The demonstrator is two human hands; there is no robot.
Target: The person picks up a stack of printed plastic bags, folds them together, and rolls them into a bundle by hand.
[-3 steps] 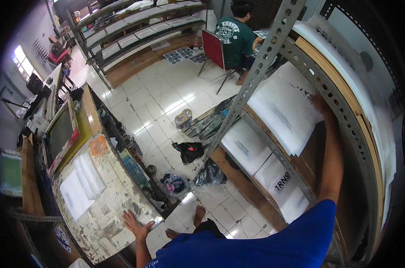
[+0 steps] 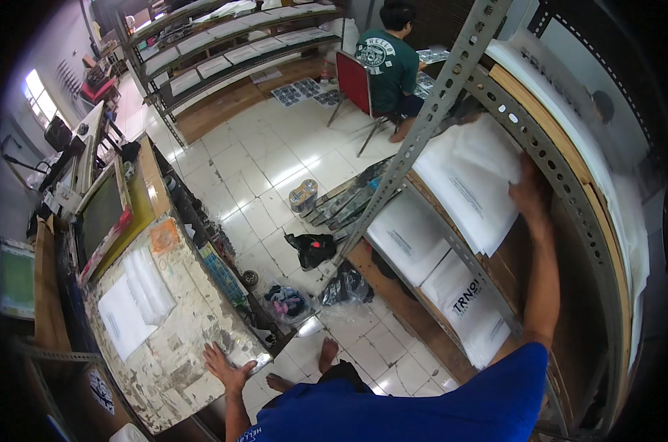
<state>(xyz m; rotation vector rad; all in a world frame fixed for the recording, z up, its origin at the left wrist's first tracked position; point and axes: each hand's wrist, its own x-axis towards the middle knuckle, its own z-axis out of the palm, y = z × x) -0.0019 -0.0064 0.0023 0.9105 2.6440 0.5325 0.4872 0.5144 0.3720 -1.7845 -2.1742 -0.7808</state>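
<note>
My left hand (image 2: pixel 227 368) lies flat with its fingers spread on the near right corner of the paint-stained worktable (image 2: pixel 190 383). On that table, a small pile of white plastic bags (image 2: pixel 134 306) lies left of the hand. My right arm reaches into the metal rack, where my right hand (image 2: pixel 527 193) is closed on the right edge of a white plastic bag (image 2: pixel 489 156). That bag is partly lifted and folded over the stack of printed bags (image 2: pixel 455 195) beneath it. The fingertips are partly hidden and slightly blurred.
A perforated metal post (image 2: pixel 422 121) stands in front of the rack. Lower shelves hold more printed bags (image 2: pixel 466 302). Screen frames (image 2: pixel 102 221) lean on the worktable's far end. Plastic sacks (image 2: pixel 288 302) sit on the floor. A person (image 2: pixel 388 66) sits on a red chair (image 2: pixel 354 82) beyond.
My right hand has moved slightly nearer and become clearer. The top bag's right side has folded over leftward, covering the print at its upper end. My left hand stays put.
</note>
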